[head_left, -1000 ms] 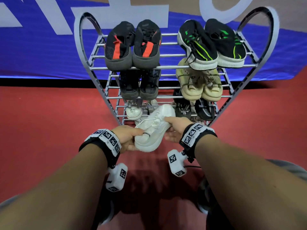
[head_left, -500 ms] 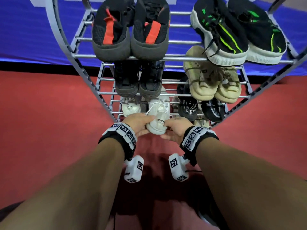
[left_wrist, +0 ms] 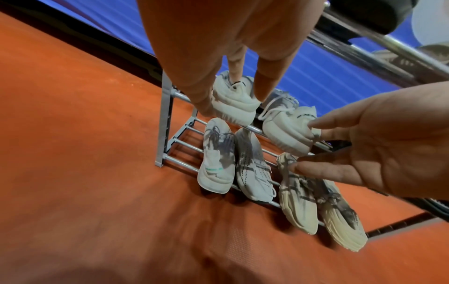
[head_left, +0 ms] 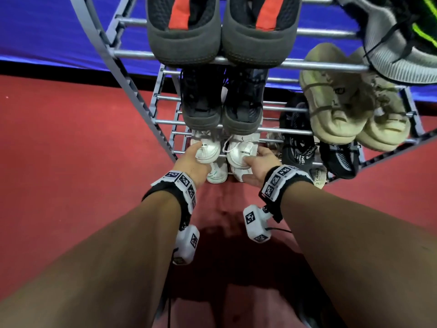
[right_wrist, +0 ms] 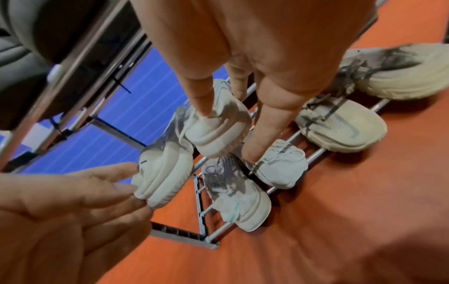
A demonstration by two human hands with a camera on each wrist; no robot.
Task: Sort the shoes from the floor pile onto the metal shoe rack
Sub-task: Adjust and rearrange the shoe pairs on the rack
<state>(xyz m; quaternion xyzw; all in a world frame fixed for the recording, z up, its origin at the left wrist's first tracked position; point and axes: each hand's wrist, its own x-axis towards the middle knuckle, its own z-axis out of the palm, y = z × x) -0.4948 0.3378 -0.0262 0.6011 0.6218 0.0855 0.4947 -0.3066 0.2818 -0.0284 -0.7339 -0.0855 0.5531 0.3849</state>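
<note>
The metal shoe rack (head_left: 142, 110) stands in front of me on the red floor. Two white sneakers sit side by side on its third shelf, heels toward me. My left hand (head_left: 197, 155) touches the heel of the left white sneaker (head_left: 209, 151) with straight fingers (left_wrist: 262, 92) spread around it. My right hand (head_left: 254, 159) rests straight fingertips (left_wrist: 313, 124) on the heel of the right white sneaker (head_left: 241, 152). In the right wrist view that sneaker (right_wrist: 218, 126) lies under my fingers, its mate (right_wrist: 162, 173) to the left.
A black-and-red pair (head_left: 220, 31) fills the top shelf and a dark pair (head_left: 222, 102) hangs just over my hands. A beige pair (head_left: 350, 110) and black shoes (head_left: 300, 143) sit to the right. White (left_wrist: 216, 163) and cream (left_wrist: 316, 201) pairs are on the bottom shelf.
A second ago both hands carried one white sneaker in front of the rack. It now sits on the third shelf beside its mate, and my left hand has shifted to the left sneaker.
</note>
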